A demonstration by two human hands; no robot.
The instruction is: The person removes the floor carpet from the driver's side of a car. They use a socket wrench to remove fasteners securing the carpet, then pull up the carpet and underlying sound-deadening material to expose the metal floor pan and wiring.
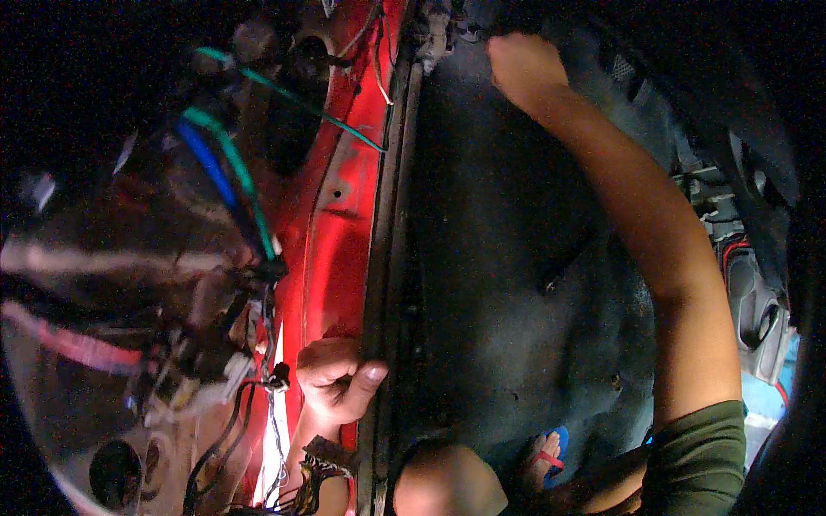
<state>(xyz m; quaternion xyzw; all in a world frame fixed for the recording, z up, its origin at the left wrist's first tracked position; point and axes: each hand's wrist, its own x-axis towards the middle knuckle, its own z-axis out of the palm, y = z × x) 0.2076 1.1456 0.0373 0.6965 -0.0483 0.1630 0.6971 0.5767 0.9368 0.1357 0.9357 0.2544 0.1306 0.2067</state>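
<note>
A red painted metal sill runs lengthwise beside a black floor covering, with a dark trim strip between them. My left hand is at the near part of the sill, its fingers curled and its thumb against the dark strip; what the fingers hold, if anything, is hidden. Far forward, my right hand is closed at the far end of the black covering, near a metal bracket. Its fingertips are turned away from view, so anything in them cannot be seen.
To the left, loose green wire, blue wire and a connector cluster hang over brownish metal. A cut wire bundle lies by my left forearm. My knee and a sandalled foot are near. Grey plastic trim stands right.
</note>
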